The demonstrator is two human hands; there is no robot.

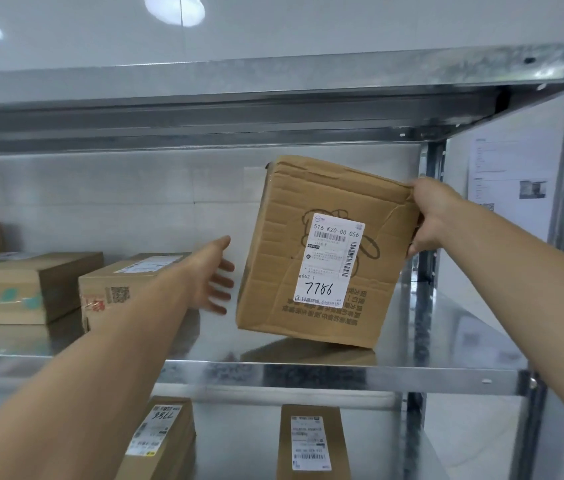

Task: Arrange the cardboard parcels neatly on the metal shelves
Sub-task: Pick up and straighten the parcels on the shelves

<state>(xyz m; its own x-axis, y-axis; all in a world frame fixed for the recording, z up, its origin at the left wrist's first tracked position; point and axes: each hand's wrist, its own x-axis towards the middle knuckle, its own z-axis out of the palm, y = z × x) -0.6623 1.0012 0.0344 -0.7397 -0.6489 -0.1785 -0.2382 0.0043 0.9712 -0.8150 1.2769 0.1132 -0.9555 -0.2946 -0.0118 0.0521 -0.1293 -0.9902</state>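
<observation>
While the head camera looks at the middle shelf (446,327), the parcel (273,244) stands tilted near the shelf's right end, its lower right edge down on the metal and its left side raised. The right hand (432,216) grips the upper right corner, thumb on the front face and fingers curled round the edge. The left hand (213,275) waits just beside the parcel's left side, fingers straight and spread; I cannot tell whether they touch it.

One hand tips it alone, so it is probably light. The cardboard is creased and dented, likely soft at the corners, so flat palms on both side walls would serve better than that crumpled corner.

Its white label (330,261) reads "516 K20-00 056", with "662" and a handwritten "7786". Chinese print runs below it, too small to read.
</observation>
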